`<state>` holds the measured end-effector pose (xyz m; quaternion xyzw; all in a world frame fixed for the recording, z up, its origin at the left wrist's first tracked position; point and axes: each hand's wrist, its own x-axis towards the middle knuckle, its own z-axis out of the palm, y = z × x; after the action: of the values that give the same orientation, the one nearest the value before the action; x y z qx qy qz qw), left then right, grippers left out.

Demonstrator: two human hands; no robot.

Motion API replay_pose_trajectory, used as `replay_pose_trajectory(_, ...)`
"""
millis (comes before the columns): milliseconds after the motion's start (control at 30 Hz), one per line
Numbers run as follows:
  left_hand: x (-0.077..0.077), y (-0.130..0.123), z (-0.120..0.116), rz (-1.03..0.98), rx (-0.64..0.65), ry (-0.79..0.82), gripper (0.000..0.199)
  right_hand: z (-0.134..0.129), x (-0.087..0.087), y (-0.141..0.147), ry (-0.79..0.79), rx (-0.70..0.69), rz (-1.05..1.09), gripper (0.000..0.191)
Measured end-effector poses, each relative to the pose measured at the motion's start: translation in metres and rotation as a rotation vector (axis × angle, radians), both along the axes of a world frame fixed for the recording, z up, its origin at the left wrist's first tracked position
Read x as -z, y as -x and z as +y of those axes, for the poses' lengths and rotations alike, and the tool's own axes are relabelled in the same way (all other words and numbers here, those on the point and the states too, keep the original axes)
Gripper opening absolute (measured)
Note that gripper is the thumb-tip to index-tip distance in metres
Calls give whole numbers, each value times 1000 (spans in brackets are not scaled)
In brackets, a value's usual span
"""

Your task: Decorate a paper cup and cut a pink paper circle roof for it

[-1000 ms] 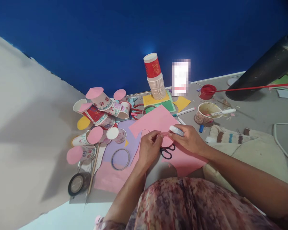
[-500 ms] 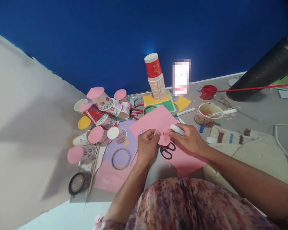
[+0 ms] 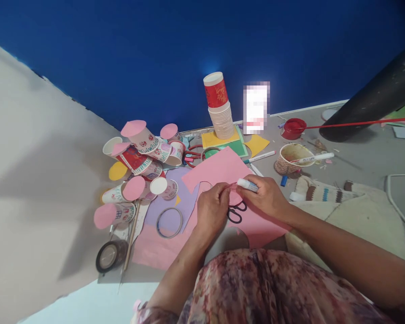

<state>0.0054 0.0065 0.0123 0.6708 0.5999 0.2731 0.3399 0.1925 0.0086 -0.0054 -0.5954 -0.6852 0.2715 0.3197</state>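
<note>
My left hand (image 3: 213,206) pinches the left side of a small rounded piece of pink paper (image 3: 236,198). On its other side, the fingertips of my right hand (image 3: 269,196) grip the same paper, while a white glue tube (image 3: 247,185) with a bluish label is tucked in that hand. The paper's upper edge looks bent between the two hands, and fingers hide part of it. Just below lie scissors (image 3: 235,216) with black handles, their blades out of sight. Underneath everything is a larger pink sheet (image 3: 261,222) with a curved cut-out.
Decorated paper cups (image 3: 143,137) with pink paper tops crowd the left. A tape roll (image 3: 169,222) lies on a purple sheet (image 3: 185,182). At the back stands a cup stack (image 3: 220,119). Rightward are a paint-stained cup (image 3: 285,164) bearing a marker (image 3: 315,158) and a cloth (image 3: 347,225).
My left hand has shifted right, closer to my right hand. The small paper's upper edge is now bent and more covered by fingers. The glue tube has moved slightly left.
</note>
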Motion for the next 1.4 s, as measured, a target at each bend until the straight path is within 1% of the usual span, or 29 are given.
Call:
replay_pose_trajectory(100, 1, 1, 1, 41, 42, 12, 23, 0, 1, 0, 7, 13, -15, 22)
replay_pose_trajectory(267, -1, 3, 2, 49, 101, 19, 23, 0, 1, 0, 48, 19, -12, 20)
replay_pose_trajectory(367, -3, 4, 2, 31, 135, 51, 23, 1, 1, 0, 71, 20, 19, 16)
replay_pose_trajectory(500, -3, 5, 2, -7, 162, 89, 28, 1, -1, 0, 95, -29, 70, 16)
replay_pose_trajectory(633, 0, 7, 3, -84, 177, 138, 26, 1, -2, 0, 98, -50, 74, 23)
replay_pose_trajectory(733, -2, 8, 4, -143, 151, 171, 20, 2, -4, -2, 91, -33, 96, 29)
replay_pose_trajectory(833, -5, 5, 5, -232, 92, 227, 24, 5, -8, -5, 69, 14, 130, 32)
replay_pose_trajectory(867, -6, 4, 5, -272, 80, 256, 23, 5, -10, -5, 59, 34, 139, 33)
replay_pose_trajectory(967, -6, -2, 4, -369, 48, 366, 25, 6, -13, -6, 29, 78, 158, 31)
replay_pose_trajectory(1033, -5, -5, 3, -402, 15, 440, 27, 5, -14, -4, 16, 87, 162, 29)
replay_pose_trajectory(1100, -4, -7, 2, -423, -11, 481, 24, 4, -14, -3, 9, 88, 162, 27)
replay_pose_trajectory(1233, -4, -7, 1, -431, -15, 476, 21, 2, -14, 0, 7, 83, 156, 24)
replay_pose_trajectory(1400, -5, -8, 0, -407, -23, 462, 21, 1, -14, 2, 14, 76, 149, 27)
